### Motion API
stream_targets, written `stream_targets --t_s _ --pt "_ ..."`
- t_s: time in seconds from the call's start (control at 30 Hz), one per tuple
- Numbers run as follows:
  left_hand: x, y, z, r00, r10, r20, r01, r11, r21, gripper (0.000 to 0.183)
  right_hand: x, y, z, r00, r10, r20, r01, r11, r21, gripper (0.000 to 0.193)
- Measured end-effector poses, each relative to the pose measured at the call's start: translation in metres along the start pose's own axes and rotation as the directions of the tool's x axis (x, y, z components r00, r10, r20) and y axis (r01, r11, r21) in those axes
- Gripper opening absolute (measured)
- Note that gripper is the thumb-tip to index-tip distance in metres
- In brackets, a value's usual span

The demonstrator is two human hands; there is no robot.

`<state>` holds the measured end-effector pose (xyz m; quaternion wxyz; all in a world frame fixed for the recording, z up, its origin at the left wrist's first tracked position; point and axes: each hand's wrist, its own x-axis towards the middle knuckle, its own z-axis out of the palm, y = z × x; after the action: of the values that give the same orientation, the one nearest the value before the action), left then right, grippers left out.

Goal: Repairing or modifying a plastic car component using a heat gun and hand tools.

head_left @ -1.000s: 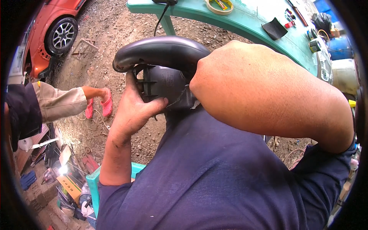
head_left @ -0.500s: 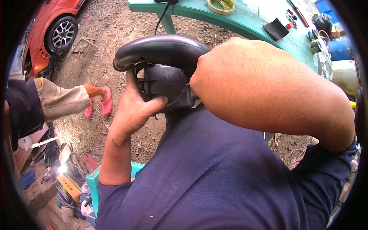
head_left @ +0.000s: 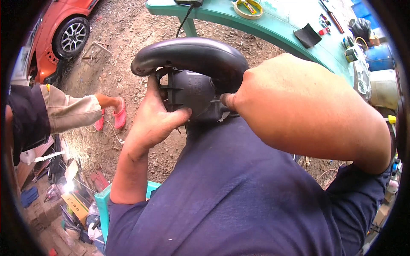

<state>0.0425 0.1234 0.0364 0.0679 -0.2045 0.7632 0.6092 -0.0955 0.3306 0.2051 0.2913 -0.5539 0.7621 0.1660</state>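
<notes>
In front of my chest is a black plastic housing [head_left: 197, 91], with ribs along its left side and a thick, glossy curved rim arching over its top. My left hand [head_left: 164, 111] grips it from the left, thumb laid across the back face and fingers hidden behind. At its right side is my right hand [head_left: 252, 91], curled closed, with one fingertip pressed against the housing's edge. The forearm and the back of that hand hide the other fingers. A pale torn-looking patch [head_left: 224, 115] shows on the lower right edge of the housing.
A green table [head_left: 205, 10] stands ahead, carrying a tape roll [head_left: 249, 9], a black sheet [head_left: 307, 36] and small cans [head_left: 351, 54]. Left are a parked orange car [head_left: 49, 51], a person's leg [head_left: 72, 109] in pink clogs, and clutter around a yellow box [head_left: 76, 208].
My right hand has shifted right and slightly down, so a fingertip now shows against the housing. The housing sits a little farther right, still gripped by my left hand.
</notes>
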Motion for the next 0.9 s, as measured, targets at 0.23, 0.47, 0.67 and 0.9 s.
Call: stream_targets --t_s 0.23,0.47,0.67,0.9 --pt "-0.004 -0.004 0.004 0.999 0.045 -0.014 -0.046 0.999 -0.021 0.112 -0.013 0.005 0.036 0.893 -0.095 -0.440 0.187 0.967 0.171 0.029" --pt "-0.006 -0.005 0.005 0.999 0.025 -0.026 -0.024 1.000 0.020 0.113 -0.005 -0.002 0.024 0.983 -0.100 -0.154 0.130 0.971 0.199 0.031" --pt "-0.006 -0.004 0.007 1.000 -0.009 -0.023 0.010 0.999 0.036 0.113 -0.010 0.003 0.034 0.984 -0.097 -0.152 0.124 0.976 0.178 0.034" --pt "-0.007 -0.012 0.006 0.999 0.035 0.001 -0.035 0.994 -0.100 0.117 -0.018 0.012 0.047 0.984 -0.096 -0.153 0.119 0.982 0.149 0.038"
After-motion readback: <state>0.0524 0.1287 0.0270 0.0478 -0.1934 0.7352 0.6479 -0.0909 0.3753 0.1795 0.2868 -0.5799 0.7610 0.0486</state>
